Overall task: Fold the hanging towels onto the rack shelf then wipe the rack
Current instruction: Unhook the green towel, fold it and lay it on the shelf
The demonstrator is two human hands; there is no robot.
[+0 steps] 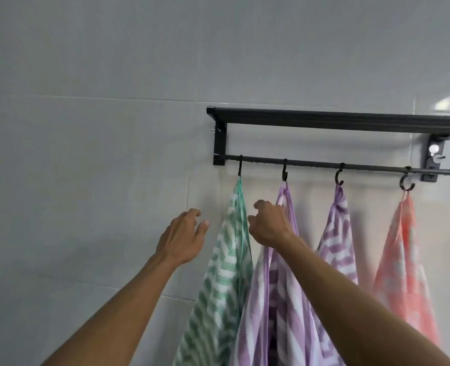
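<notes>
A black wall rack has a shelf (324, 120) on top and a thin bar (311, 164) with hooks below. From the hooks hang a green-and-white towel (224, 273), two purple-and-white towels (279, 307) (337, 244) and a pink towel (403, 260). My left hand (184, 236) is raised just left of the green towel, fingers apart, holding nothing. My right hand (268, 224) is up between the green towel and the first purple one, fingers curled and empty, partly covering that purple towel.
Grey wall tiles (99, 128) fill the scene behind and to the left of the rack. A metal screw fitting (435, 154) shows on the rack's right bracket. The shelf runs out of view at the right edge.
</notes>
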